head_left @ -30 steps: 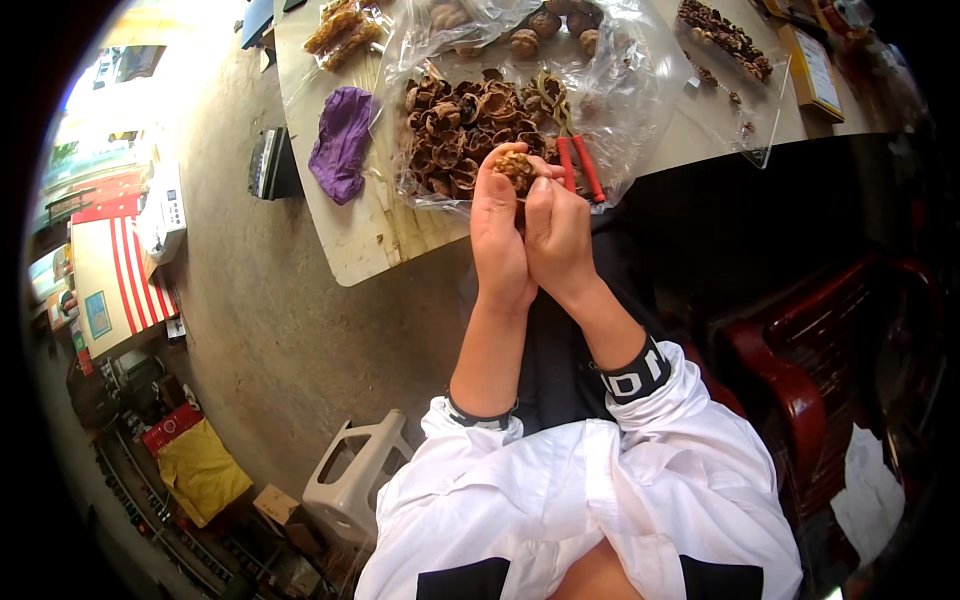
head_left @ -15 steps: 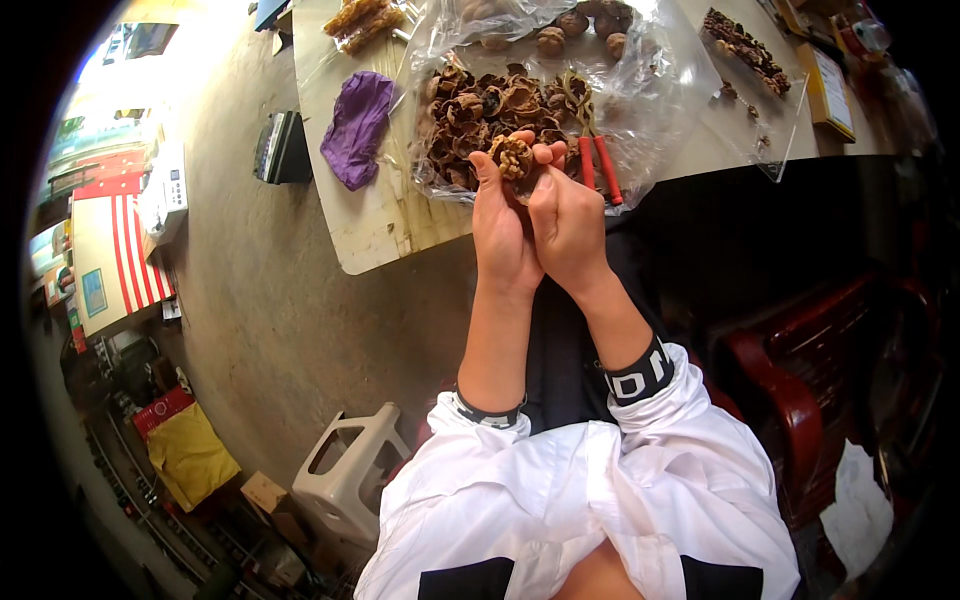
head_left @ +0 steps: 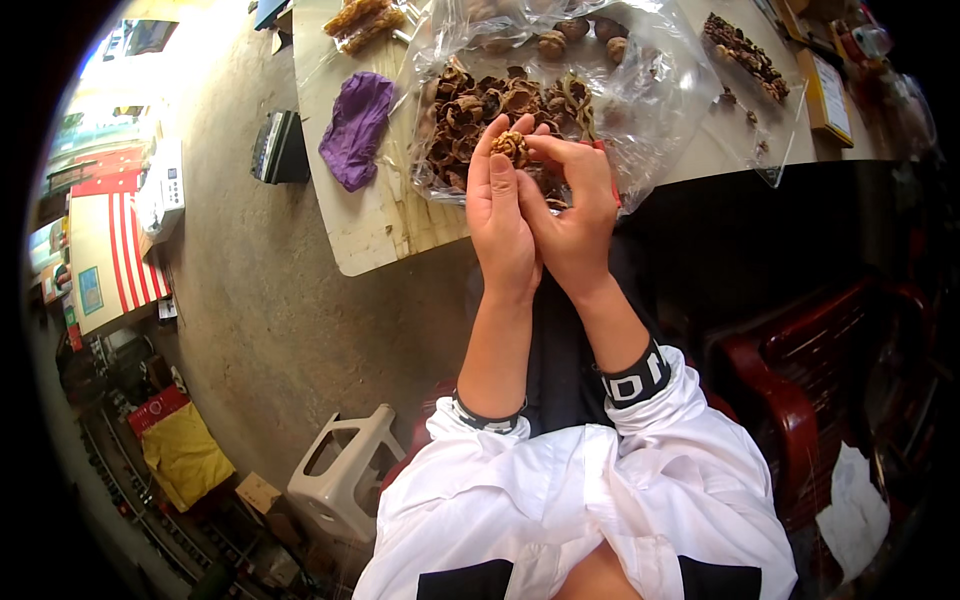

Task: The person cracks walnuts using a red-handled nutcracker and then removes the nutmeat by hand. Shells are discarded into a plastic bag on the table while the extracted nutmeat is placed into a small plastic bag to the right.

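Observation:
A cracked walnut (head_left: 509, 148) rests in the fingers of my left hand (head_left: 500, 215), whose thumb lies against it. My right hand (head_left: 582, 205) is beside it, wrists close together. Its index fingertip reaches the walnut's right side, while the thumb stands apart, and nothing shows between them. Both hands are over a heap of broken walnut shells (head_left: 470, 108) on clear plastic. Pliers with red handles (head_left: 599, 146) lie on the shells, mostly hidden behind my right hand.
Whole walnuts (head_left: 552, 44) lie in the clear plastic bag (head_left: 650, 120) beyond the shells. A crumpled purple cloth or bag (head_left: 357, 130) is at the table's left. Dark kernels (head_left: 745, 55) sit far right. A beige stool (head_left: 340, 470) and red wooden chair (head_left: 780, 390) stand below.
My right hand has opened from its closed grip, index finger and thumb now apart. The walnut has shifted slightly up within my left fingers. The right hand now covers more of the pliers.

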`<state>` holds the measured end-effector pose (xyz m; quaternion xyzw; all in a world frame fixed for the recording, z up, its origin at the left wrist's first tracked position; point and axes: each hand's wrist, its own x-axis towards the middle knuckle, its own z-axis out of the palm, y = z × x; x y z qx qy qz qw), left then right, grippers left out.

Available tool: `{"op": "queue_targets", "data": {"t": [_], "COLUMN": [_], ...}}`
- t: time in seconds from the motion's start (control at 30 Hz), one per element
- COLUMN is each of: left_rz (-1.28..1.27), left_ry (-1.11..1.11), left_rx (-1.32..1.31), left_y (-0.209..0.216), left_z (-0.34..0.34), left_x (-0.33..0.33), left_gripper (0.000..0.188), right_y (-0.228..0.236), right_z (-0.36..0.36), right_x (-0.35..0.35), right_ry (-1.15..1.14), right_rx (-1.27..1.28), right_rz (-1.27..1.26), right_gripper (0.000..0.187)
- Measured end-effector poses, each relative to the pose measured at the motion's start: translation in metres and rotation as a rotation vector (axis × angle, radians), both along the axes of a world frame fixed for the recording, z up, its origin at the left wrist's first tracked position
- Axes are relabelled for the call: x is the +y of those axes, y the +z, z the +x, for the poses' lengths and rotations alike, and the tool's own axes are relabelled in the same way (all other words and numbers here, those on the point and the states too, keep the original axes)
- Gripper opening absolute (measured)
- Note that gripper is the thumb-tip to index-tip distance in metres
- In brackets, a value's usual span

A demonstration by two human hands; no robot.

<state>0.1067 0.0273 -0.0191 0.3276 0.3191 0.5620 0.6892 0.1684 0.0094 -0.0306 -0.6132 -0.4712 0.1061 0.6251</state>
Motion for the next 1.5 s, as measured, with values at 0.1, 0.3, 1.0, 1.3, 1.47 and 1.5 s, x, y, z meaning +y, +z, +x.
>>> {"op": "queue_targets", "data": {"t": [0.1, 0.3, 1.0, 1.3, 1.47, 1.5], "left_rz": [0.013, 0.067, 0.354, 0.245, 0.241, 0.258], "left_ry": [-0.015, -0.078, -0.093, -0.108, -0.085, -0.079], "left_rx": [0.021, 0.056, 0.482, 0.350, 0.415, 0.457], "left_y": [0.000, -0.005, -0.009, -0.006, -0.011, -0.008], "left_z": [0.000, -0.002, -0.008, -0.010, -0.014, -0.013], "left_x": [-0.001, -0.001, 0.002, 0.003, 0.006, 0.005], "left_gripper": [0.044, 0.045, 0.051, 0.047, 0.044, 0.044], "right_y": [0.000, 0.000, -0.007, 0.001, 0.003, 0.000], "right_z": [-0.001, 0.002, 0.009, 0.012, 0.012, 0.011], "right_x": [0.000, -0.003, -0.005, -0.004, -0.003, -0.003], "right_ry": [-0.015, -0.042, 0.138, 0.039, 0.091, 0.083], "right_rx": [-0.012, 0.123, 0.704, 0.049, 0.078, 0.120], "right_rz": [-0.016, -0.023, -0.060, 0.007, 0.009, -0.001], "right_gripper": [0.026, 0.023, 0.018, 0.022, 0.021, 0.020]}}
